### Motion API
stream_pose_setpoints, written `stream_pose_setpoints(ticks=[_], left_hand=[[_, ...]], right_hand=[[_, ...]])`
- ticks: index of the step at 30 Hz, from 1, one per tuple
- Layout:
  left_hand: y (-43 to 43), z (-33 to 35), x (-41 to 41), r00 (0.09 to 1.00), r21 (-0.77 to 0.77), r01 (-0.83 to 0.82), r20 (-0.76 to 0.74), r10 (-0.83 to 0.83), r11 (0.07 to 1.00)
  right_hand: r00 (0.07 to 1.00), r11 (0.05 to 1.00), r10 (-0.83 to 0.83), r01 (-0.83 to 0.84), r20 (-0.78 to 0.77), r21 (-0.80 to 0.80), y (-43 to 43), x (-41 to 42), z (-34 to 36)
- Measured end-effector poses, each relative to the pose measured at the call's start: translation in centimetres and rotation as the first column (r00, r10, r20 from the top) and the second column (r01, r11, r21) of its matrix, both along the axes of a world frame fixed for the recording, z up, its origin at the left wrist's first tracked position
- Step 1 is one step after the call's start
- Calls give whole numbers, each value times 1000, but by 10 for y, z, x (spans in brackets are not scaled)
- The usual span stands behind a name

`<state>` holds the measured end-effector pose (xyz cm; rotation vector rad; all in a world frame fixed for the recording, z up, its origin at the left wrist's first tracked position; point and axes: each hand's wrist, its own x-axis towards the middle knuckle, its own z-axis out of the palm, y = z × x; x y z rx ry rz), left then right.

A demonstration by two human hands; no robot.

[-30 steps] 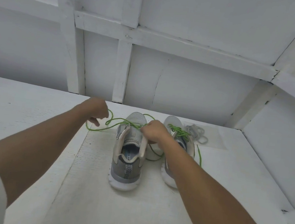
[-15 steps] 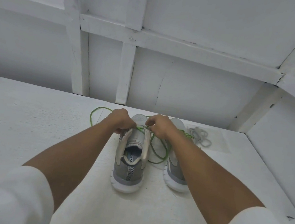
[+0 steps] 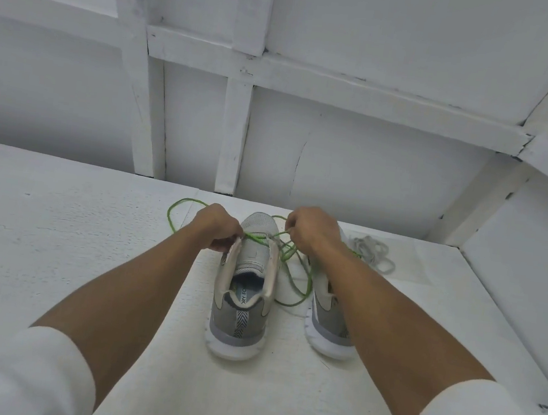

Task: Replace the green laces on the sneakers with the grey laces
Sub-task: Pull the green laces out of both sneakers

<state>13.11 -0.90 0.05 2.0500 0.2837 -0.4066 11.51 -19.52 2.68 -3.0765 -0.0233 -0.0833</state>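
Standing with heels toward the bottom of the frame, two grey sneakers with thick white soles sit side by side on a white table (image 3: 53, 249), below centre. White sleeves (image 3: 14, 368) fill the lower corners, and bare forearms reach up from them.

The middle sneaker (image 3: 243, 293) is in full view: striped heel tab, pale collar spread wide, and a light insole with printed letters inside. The other sneaker (image 3: 327, 324), just to its right, is mostly hidden under the right forearm.

A thin green lace (image 3: 295, 279) crosses the middle sneaker's tongue, hangs in a long loop between the two shoes, and arcs out onto the table left of the hands.

The left hand (image 3: 218, 226) is curled tight, pinching the green lace at the left edge of the shoe's opening. The right hand (image 3: 311, 229), fingers also curled, pinches the lace above the right side of the toe.

Farther up and right, the grey laces (image 3: 372, 252) lie in a loose heap on the table, near the right wrist. A white panelled wall (image 3: 340, 163) stands behind.
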Motion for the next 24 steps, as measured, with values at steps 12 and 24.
stream_pose_setpoints(ticks=[12,24], left_hand=[[0,-6,2,999,-38,-40,8,41,998],[1,-11,1,998,-90,-57,12,58,994]], right_hand=[[998,1000,-8,8,-61,-5,-21,5,28],[998,998,37,-35,44,-48,-1,-6,21]])
